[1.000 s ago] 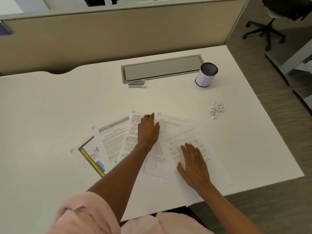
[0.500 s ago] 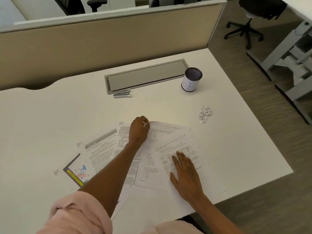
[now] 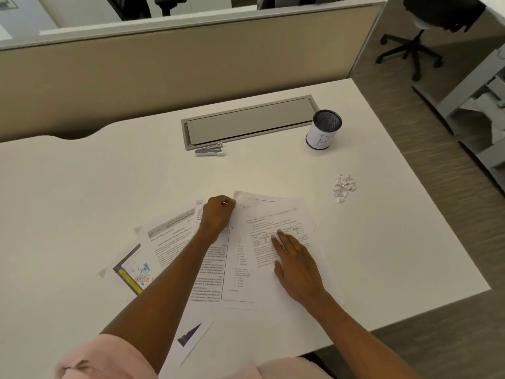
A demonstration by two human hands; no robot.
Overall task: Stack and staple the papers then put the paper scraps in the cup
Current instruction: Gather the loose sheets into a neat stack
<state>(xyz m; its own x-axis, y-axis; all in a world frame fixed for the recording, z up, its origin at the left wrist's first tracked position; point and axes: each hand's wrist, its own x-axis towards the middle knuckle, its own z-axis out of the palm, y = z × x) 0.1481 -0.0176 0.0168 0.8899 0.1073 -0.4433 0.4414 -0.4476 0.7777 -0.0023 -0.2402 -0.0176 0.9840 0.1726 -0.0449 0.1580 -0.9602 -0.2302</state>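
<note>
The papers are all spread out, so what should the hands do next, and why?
Probably slide the sheets together into one pile. The papers lie fanned and overlapping, the left hand curled at a top corner, the right hand flat on the rightmost sheet. The stapler sits untouched, and the scraps are outside the cup.

The left hand (image 3: 217,214) is curled at the top corner of the papers (image 3: 276,242), its fingertips tucked under, so whether they pinch a sheet cannot be told. Both forearms cover much of the middle sheets, and the print on every page is too blurred to read. At 6 o'clock the frame's lower edge cuts off the pink sleeve (image 3: 103,359). The scraps (image 3: 343,186), at 2 o'clock from the papers, are too small to count. The stapler (image 3: 209,150), at 12 o'clock, shows little detail.
</note>
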